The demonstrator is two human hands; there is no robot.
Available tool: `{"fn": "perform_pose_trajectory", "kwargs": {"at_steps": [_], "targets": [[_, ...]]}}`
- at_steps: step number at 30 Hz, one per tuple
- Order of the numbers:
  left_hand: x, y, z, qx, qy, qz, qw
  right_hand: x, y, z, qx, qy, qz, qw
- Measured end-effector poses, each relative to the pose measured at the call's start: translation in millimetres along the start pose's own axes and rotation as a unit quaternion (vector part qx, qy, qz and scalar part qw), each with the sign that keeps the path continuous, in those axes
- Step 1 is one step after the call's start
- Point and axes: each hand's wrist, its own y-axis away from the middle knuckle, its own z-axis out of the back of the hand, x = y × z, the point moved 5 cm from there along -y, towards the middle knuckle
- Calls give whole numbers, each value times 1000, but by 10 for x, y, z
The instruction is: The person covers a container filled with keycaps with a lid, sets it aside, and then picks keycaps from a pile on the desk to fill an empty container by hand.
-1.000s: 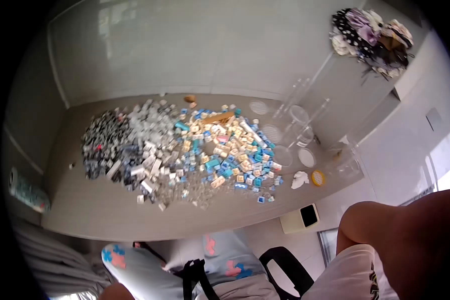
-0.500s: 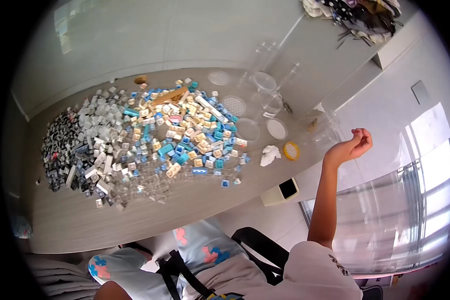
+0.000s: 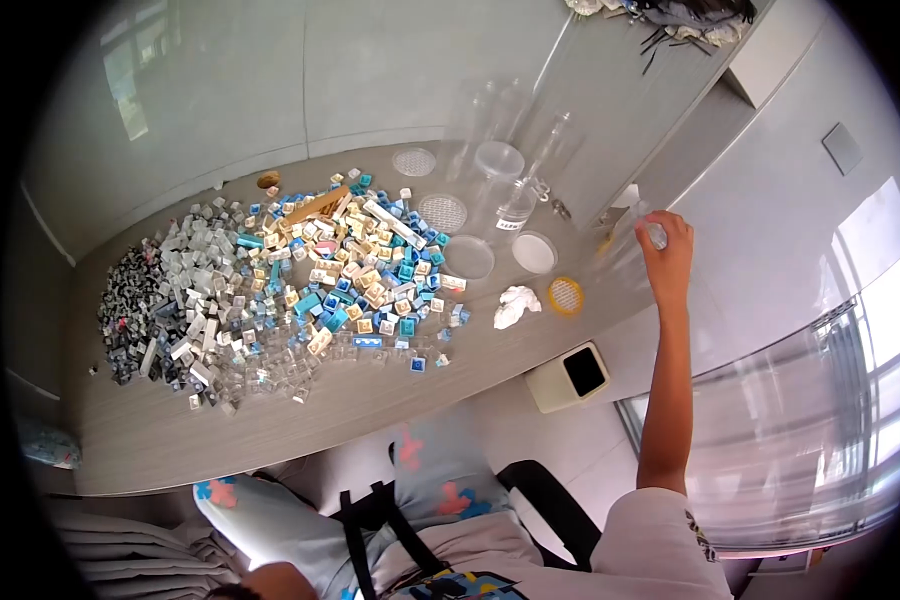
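Note:
My right hand [image 3: 669,250] is at the right end of the desk, its thumb and fingers closed around the end of a clear plastic container [image 3: 657,236]. The container's outline is faint, and something brownish shows beside or through it. My left hand is out of view; only part of that arm appears at the bottom edge. A broad heap of keycaps [image 3: 350,275] covers the middle of the desk, in cream, blue and teal, with clear and white ones beside them and black and grey ones [image 3: 135,300] at the left.
Clear jars [image 3: 515,205] stand at the back right, near round lids [image 3: 535,252] and mesh discs [image 3: 442,213]. A crumpled tissue [image 3: 516,306] and a yellow-rimmed lid [image 3: 565,296] lie near the front edge. Below the desk is a bin-like box [image 3: 570,378] with a dark opening.
My right hand has moved from above the floor side, away and slightly left to the clear container, and has closed on it. The view has shifted, while the keycap heap looks unchanged.

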Motion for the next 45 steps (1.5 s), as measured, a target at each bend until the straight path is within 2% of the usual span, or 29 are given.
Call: {"fn": "perform_pose_trajectory", "kwargs": {"at_steps": [2,3,4,5,6,7,8,9,10,11,12,13,16,20,22,23,24,25,26,27,28,30,32,33,36,41,44,45], "targets": [[-52,72,35,15,-10,26,999,-51,14,-88,28,3,59,998],[63,154,-104,81,-23,108,991,13,36,-73,28,-5,53,998],[137,346,-222,74,-47,160,983,92,24,13,25,-30,81,996],[200,490,-160,106,-97,243,959,206,-28,139,20,-54,111,992],[238,602,-417,148,-167,216,951,327,-68,292,13,-57,110,992],[303,775,-367,130,-185,281,933,498,-66,461,30,-72,107,991],[355,867,-308,200,-209,261,921,657,-52,623,45,-85,104,990],[391,859,-346,292,-266,258,882,794,-69,783,35,-84,107,990],[412,877,-392,377,-324,252,830,945,-69,875,68,-145,108,981],[464,887,-458,377,-324,299,814,1105,-25,932,108,-208,108,966],[511,877,-549,377,-329,349,792,1274,39,978,114,-216,112,963],[539,894,-623,380,-315,361,791,1474,115,975,134,-274,120,945],[524,1005,-828,437,-244,390,773,2161,556,841,168,-438,198,861],[419,1141,-862,478,-248,352,766,3173,1387,791,224,-544,323,741],[360,1315,-586,406,-198,384,805,3504,1685,962,220,-529,414,708],[315,1301,-461,367,-217,344,836,3583,1821,1022,205,-554,429,684],[273,1449,-162,305,-205,387,846,3663,1935,1073,188,-578,443,659],[226,1485,0,209,-201,437,851,3731,1951,1129,90,-600,396,689],[184,1522,143,111,-195,480,848,3708,1979,1094,120,-620,367,683],[163,1405,160,29,-211,474,854,3684,2008,1019,174,-621,331,689],[162,1343,308,38,-264,465,844,3678,2041,921,227,-616,294,694],[304,1204,513,25,-287,440,851,3707,2089,661,208,-594,264,731],[527,1027,606,75,-378,383,839,3640,2155,367,218,-545,265,765],[639,977,628,54,-394,410,821,3585,2189,216,229,-526,250,780],[974,926,678,91,-414,374,825,3423,2166,-122,230,-475,210,823],[1178,1050,680,120,-422,382,814,3163,2083,-421,207,-433,155,863],[1185,1122,730,105,-425,367,821,3165,2130,-555,214,-416,168,868],[1200,1196,793,74,-406,406,816,3185,2136,-592,219,-416,166,867]]}}
